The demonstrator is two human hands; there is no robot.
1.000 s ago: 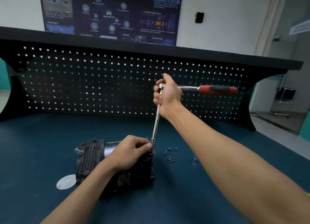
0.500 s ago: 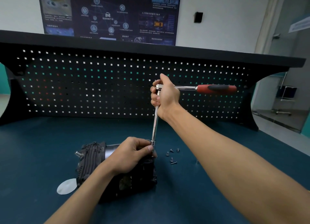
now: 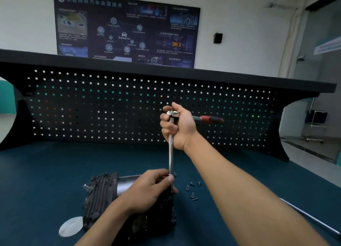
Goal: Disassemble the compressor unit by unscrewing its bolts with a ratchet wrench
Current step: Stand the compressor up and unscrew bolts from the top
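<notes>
The dark finned compressor unit [image 3: 103, 196] lies on the blue-green bench top. A ratchet wrench stands on it with a long chrome extension bar [image 3: 170, 153] nearly upright. My right hand [image 3: 178, 126] grips the wrench head and the top of the bar; the red and black handle [image 3: 212, 119] points right and away. My left hand [image 3: 149, 188] rests on the compressor and pinches the bar's lower end, hiding the socket and the bolt under it.
Several loose bolts [image 3: 192, 190] lie on the bench right of the compressor. A white round disc [image 3: 71, 226] lies at its near left corner. A black pegboard back panel [image 3: 92, 107] closes off the bench's far side. A thin metal rod [image 3: 310, 216] lies at the right.
The wrench handle has swung away from me, so it looks shorter. Both hands keep their hold. The camera has tilted, so everything sits lower in view.
</notes>
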